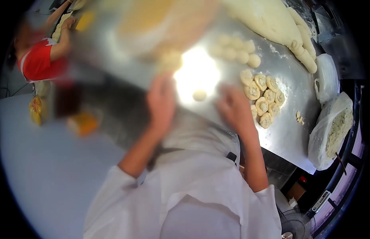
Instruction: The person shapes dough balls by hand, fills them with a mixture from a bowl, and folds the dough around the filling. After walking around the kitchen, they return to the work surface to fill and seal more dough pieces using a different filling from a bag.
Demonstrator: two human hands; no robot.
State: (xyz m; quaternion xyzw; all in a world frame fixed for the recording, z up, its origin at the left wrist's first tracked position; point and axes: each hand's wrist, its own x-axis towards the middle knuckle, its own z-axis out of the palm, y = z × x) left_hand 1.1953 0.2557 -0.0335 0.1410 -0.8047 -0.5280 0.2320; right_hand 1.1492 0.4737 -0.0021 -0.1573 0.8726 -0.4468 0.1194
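Observation:
My left hand (161, 101) is over the steel table, its fingertips lost in a blurred patch close to a pale dough piece (170, 60). Across from it, my right hand (233, 104) hovers or rests at the table's near side with its fingers smeared. A single small dough ball (199, 95) lies between both hands, beside a strong glare. To the right of my right hand sits a group of filled dough rounds (261, 104) with pale filling showing in their middles. Several smooth dough balls (241, 53) stand in rows behind them. I cannot tell what either hand holds.
A large dough mass (268, 22) lies along the table's (290, 131) far right. Bags stand at the right edge, one an open plastic bag of crumbly filling (339, 129). Small dough scraps (300, 118) lie nearby. At upper left works a person in a red shirt (39, 59).

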